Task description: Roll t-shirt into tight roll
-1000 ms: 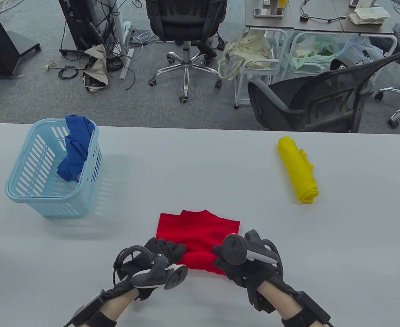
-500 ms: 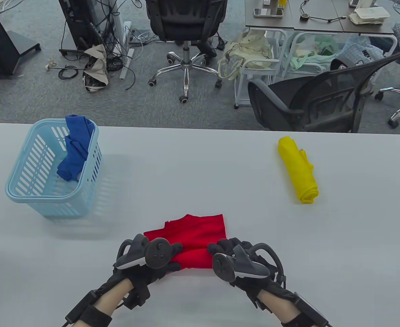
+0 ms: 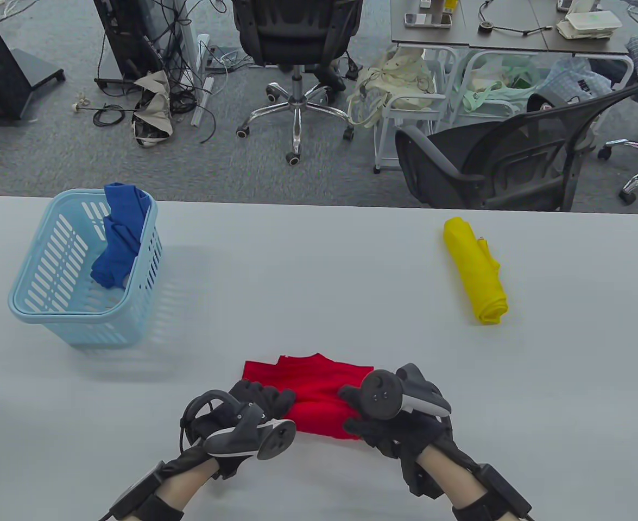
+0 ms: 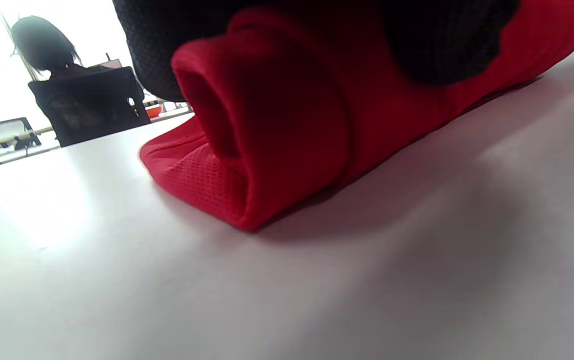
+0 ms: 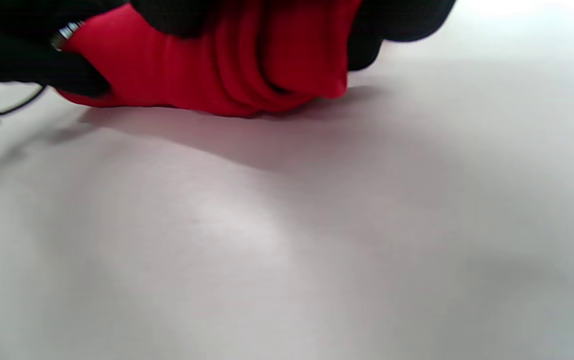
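Red t-shirt (image 3: pixel 319 388) on tabletop (image 3: pixel 319 271), near edge rolled, roll axis left-right; left hand (image 3: pixel 259 401) and right hand (image 3: pixel 376 415) curl around roll ends; flat remainder lies beyond both hands

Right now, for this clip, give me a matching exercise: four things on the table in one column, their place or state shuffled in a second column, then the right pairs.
Things:
1. red shirt
2. yellow shirt
3. blue shirt
4. basket

Place or state:
A. hangs over the basket's rim
B. lies fully rolled, far right, untouched
C. stands at the table's left
D. partly rolled, gripped by left hand and right hand

Pairs: 1-D, 2-B, 3-A, 4-C
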`<state>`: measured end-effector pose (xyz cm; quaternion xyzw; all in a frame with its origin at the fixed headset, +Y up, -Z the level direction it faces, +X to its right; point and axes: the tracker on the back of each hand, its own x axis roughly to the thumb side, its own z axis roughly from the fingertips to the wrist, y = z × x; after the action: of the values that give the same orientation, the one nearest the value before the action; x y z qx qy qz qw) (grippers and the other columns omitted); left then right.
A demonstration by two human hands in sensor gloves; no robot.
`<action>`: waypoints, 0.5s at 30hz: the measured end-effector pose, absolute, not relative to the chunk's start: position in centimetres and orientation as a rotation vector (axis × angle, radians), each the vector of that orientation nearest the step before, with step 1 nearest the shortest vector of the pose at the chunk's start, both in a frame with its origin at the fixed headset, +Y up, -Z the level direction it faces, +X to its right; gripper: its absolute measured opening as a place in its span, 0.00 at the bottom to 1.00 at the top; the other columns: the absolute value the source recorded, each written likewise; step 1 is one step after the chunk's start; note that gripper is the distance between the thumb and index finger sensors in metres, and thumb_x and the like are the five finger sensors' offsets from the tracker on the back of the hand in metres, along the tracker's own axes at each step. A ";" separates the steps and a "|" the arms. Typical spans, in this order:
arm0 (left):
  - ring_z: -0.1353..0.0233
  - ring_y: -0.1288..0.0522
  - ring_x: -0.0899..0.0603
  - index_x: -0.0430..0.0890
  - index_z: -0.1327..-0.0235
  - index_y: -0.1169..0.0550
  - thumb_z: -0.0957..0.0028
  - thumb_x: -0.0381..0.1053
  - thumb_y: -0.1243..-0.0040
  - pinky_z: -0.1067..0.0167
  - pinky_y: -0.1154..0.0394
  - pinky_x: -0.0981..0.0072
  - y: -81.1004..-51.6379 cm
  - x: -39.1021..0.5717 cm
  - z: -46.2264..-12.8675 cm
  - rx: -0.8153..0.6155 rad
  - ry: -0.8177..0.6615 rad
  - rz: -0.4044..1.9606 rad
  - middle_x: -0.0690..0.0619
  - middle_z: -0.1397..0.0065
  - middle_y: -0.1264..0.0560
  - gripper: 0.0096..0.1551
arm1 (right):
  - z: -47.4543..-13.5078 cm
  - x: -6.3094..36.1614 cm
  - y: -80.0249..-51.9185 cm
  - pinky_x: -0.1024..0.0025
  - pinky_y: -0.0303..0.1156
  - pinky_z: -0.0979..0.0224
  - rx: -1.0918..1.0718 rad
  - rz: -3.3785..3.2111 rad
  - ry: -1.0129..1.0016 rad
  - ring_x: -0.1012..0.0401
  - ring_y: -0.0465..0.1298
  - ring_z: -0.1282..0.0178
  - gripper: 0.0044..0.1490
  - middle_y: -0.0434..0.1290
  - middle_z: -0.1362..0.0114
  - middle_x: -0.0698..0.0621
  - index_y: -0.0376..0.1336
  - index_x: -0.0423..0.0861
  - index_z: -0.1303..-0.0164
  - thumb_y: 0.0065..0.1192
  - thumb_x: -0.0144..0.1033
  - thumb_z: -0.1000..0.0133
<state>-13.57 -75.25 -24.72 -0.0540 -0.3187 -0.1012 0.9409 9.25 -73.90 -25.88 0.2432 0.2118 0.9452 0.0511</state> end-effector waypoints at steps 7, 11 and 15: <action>0.47 0.14 0.48 0.46 0.29 0.26 0.46 0.61 0.49 0.37 0.20 0.48 -75.3 -15.6 -26.5 -0.304 -0.573 0.134 0.52 0.43 0.14 0.35 | -24.3 7.4 -74.4 0.38 0.49 0.19 0.863 3.135 0.453 0.41 0.48 0.11 0.52 0.38 0.10 0.42 0.33 0.53 0.11 0.57 0.51 0.34; 0.44 0.16 0.45 0.49 0.23 0.31 0.44 0.63 0.52 0.35 0.23 0.45 -75.5 -15.9 -26.3 -0.290 -0.545 0.134 0.51 0.40 0.16 0.36 | -24.8 7.1 -75.3 0.43 0.54 0.20 0.863 3.148 0.532 0.44 0.56 0.16 0.49 0.43 0.12 0.42 0.30 0.53 0.12 0.47 0.53 0.34; 0.30 0.24 0.40 0.50 0.16 0.44 0.47 0.68 0.56 0.29 0.30 0.40 -75.5 -14.9 -25.1 -0.173 -0.568 -0.151 0.46 0.25 0.27 0.47 | -25.4 7.6 -75.0 0.46 0.60 0.24 0.863 2.950 0.654 0.46 0.65 0.24 0.47 0.52 0.15 0.40 0.34 0.49 0.10 0.45 0.52 0.34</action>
<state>-14.88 -75.49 -25.14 -0.0853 -0.2798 -0.0744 0.9534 7.57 -74.99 -25.39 0.2746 0.2081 0.9388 -0.0007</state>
